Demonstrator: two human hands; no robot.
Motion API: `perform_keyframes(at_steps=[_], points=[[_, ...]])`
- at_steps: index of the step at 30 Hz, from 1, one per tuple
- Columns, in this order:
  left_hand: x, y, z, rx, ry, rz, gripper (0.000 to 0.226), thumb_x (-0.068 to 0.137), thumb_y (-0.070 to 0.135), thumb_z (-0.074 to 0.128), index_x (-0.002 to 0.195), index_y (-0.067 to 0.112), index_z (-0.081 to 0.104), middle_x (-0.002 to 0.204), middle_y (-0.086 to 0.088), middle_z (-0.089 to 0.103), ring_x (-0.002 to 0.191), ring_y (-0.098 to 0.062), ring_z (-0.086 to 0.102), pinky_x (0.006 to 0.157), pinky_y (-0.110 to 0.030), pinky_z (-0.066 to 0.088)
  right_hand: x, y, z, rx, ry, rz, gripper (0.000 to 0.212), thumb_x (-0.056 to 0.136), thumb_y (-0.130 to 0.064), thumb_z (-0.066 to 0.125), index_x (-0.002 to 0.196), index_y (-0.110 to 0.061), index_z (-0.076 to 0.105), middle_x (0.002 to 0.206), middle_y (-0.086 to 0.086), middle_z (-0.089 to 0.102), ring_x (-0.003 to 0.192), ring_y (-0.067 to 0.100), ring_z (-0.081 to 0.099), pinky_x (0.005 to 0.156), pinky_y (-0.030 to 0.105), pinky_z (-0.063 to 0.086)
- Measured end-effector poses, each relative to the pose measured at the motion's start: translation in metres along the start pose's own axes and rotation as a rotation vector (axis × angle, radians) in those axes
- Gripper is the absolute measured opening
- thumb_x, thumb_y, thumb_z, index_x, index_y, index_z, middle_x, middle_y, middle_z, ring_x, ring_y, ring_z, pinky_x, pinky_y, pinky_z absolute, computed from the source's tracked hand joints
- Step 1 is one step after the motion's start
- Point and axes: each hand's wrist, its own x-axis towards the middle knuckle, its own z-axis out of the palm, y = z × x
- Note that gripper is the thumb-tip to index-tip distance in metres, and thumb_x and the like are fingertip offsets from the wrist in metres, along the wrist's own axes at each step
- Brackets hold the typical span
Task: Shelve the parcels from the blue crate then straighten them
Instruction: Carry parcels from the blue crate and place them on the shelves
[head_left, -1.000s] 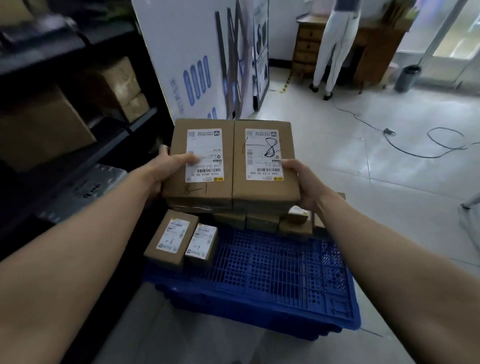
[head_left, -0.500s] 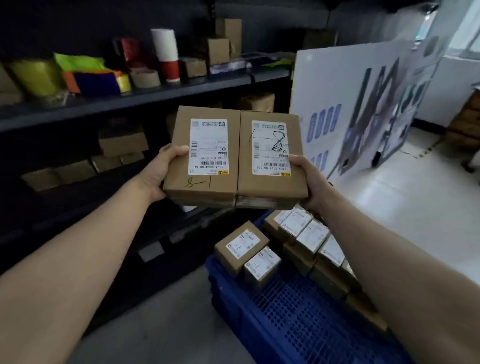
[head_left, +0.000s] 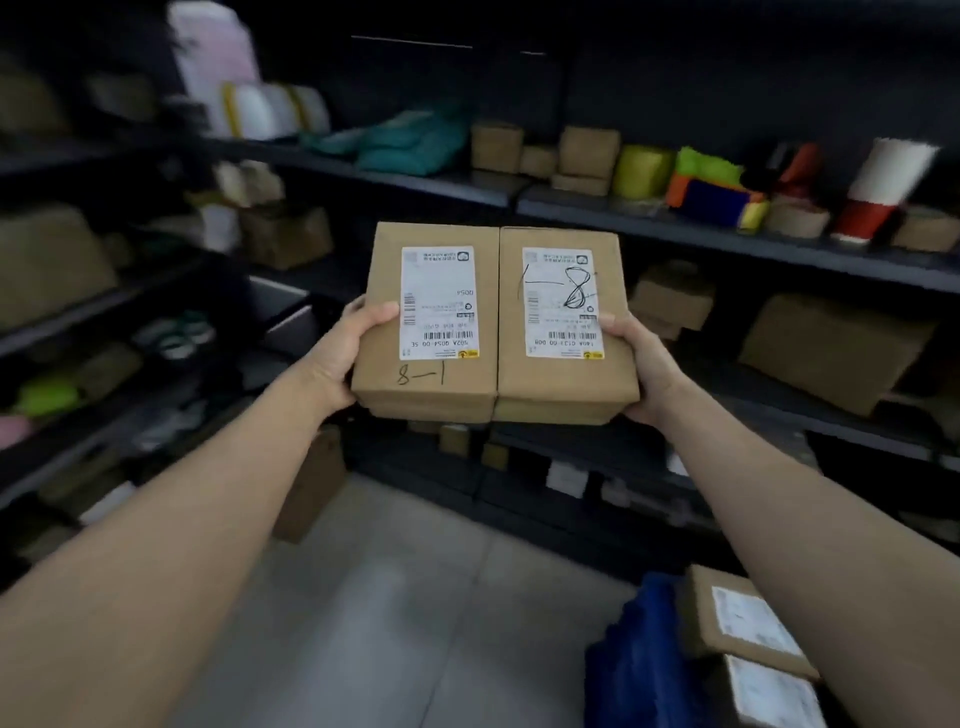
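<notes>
A teal cloth bundle (head_left: 415, 143) lies well left of a red-and-white cup (head_left: 883, 187).

Bare forearms (head_left: 208, 499) — bare hands (head_left: 340, 358)

The left parcel (head_left: 426, 395) that I hold is plain brown cardboard, with "8—1" in black pen. Its left label (head_left: 439, 304) is white with black barcodes. The right parcel (head_left: 563, 384) is the same brown; the right label (head_left: 563, 332) is white with a black scribble. The shelves (head_left: 727, 240) are black. On them are a teal bundle (head_left: 415, 143), a yellow-green roll (head_left: 641, 170) and a white and red cup (head_left: 891, 171). The crate (head_left: 639, 654) is blue, the floor (head_left: 405, 597) pale grey.
</notes>
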Motion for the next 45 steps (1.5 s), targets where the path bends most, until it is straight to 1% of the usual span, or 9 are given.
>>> perform_keyframes(at_steps=[11, 15, 20, 24, 27, 32, 36, 38, 45], points=[[-0.185, 0.073, -0.284, -0.072, 0.559, 0.181, 0.059, 0.085, 0.030, 0.064, 0.138, 0.021, 0.042, 0.128, -0.014, 0.061, 0.110, -0.032, 0.061, 0.078, -0.044, 0.056, 0.042, 0.101, 0.345, -0.121, -0.551, 0.151, 0.057, 0.084, -0.032, 0.063, 0.137, -0.019, 0.046, 0.123, 0.012, 0.066, 0.100, 0.029, 0.067, 0.073, 0.039, 0.058], [-0.254, 0.083, -0.355, -0.066, 0.731, 0.236, 0.058, 0.085, 0.031, 0.064, 0.137, 0.025, 0.038, 0.127, -0.013, 0.061, 0.109, -0.033, 0.061, 0.076, -0.045, 0.055, 0.033, 0.145, 0.453, -0.139, -0.711, 0.187, 0.058, 0.090, -0.027, 0.056, 0.143, -0.013, 0.038, 0.134, 0.018, 0.058, 0.119, 0.038, 0.056, 0.092, 0.047, 0.049], [-0.333, 0.082, -0.420, -0.108, 0.926, 0.261, 0.070, 0.076, 0.036, 0.071, 0.137, 0.028, 0.038, 0.126, -0.014, 0.062, 0.114, -0.037, 0.058, 0.091, -0.056, 0.049, 0.009, 0.193, 0.565, -0.188, -0.881, 0.285, 0.057, 0.090, -0.026, 0.057, 0.142, -0.013, 0.039, 0.133, 0.017, 0.059, 0.118, 0.037, 0.057, 0.080, 0.041, 0.055], [-0.385, 0.070, -0.453, -0.172, 1.083, 0.329, 0.063, 0.080, 0.033, 0.068, 0.136, 0.026, 0.040, 0.122, -0.013, 0.064, 0.106, -0.033, 0.063, 0.083, -0.051, 0.054, -0.010, 0.226, 0.641, -0.251, -1.034, 0.391, 0.058, 0.088, -0.026, 0.060, 0.141, -0.018, 0.040, 0.131, 0.016, 0.060, 0.122, 0.038, 0.056, 0.076, 0.041, 0.056], [-0.419, 0.065, -0.467, -0.196, 1.221, 0.353, 0.058, 0.083, 0.035, 0.066, 0.133, 0.027, 0.039, 0.118, -0.012, 0.066, 0.096, -0.030, 0.067, 0.070, -0.043, 0.058, -0.025, 0.250, 0.692, -0.282, -1.163, 0.466, 0.060, 0.085, -0.025, 0.063, 0.141, -0.019, 0.042, 0.129, 0.015, 0.062, 0.121, 0.038, 0.056, 0.086, 0.048, 0.054], [-0.465, 0.059, -0.477, -0.227, 1.413, 0.375, 0.063, 0.080, 0.039, 0.067, 0.135, 0.032, 0.037, 0.120, -0.012, 0.064, 0.108, -0.035, 0.062, 0.077, -0.048, 0.056, -0.052, 0.280, 0.760, -0.328, -1.348, 0.544, 0.059, 0.086, -0.024, 0.061, 0.141, -0.018, 0.042, 0.131, 0.016, 0.060, 0.124, 0.039, 0.054, 0.098, 0.056, 0.046], [-0.493, 0.047, -0.476, -0.295, 1.510, 0.410, 0.067, 0.075, 0.041, 0.071, 0.135, 0.025, 0.045, 0.116, -0.010, 0.068, 0.099, -0.031, 0.067, 0.069, -0.042, 0.057, -0.077, 0.292, 0.796, -0.407, -1.473, 0.578, 0.058, 0.086, -0.025, 0.062, 0.140, -0.020, 0.043, 0.127, 0.015, 0.064, 0.101, 0.033, 0.065, 0.071, 0.044, 0.058], [-0.509, 0.040, -0.478, -0.311, 1.537, 0.414, 0.063, 0.076, 0.040, 0.070, 0.132, 0.021, 0.050, 0.107, -0.008, 0.072, 0.088, -0.025, 0.071, 0.063, -0.037, 0.057, -0.091, 0.303, 0.810, -0.463, -1.511, 0.614, 0.058, 0.084, -0.027, 0.063, 0.139, -0.021, 0.045, 0.126, 0.014, 0.065, 0.091, 0.030, 0.067, 0.067, 0.041, 0.057], [-0.583, 0.025, -0.507, -0.366, 1.688, 0.404, 0.044, 0.081, 0.040, 0.065, 0.119, 0.021, 0.056, 0.087, -0.002, 0.076, 0.067, -0.018, 0.072, 0.050, -0.030, 0.055, -0.157, 0.355, 0.864, -0.547, -1.595, 0.635, 0.056, 0.081, -0.033, 0.068, 0.134, -0.027, 0.052, 0.123, 0.010, 0.067, 0.115, 0.033, 0.061, 0.096, 0.055, 0.048]])
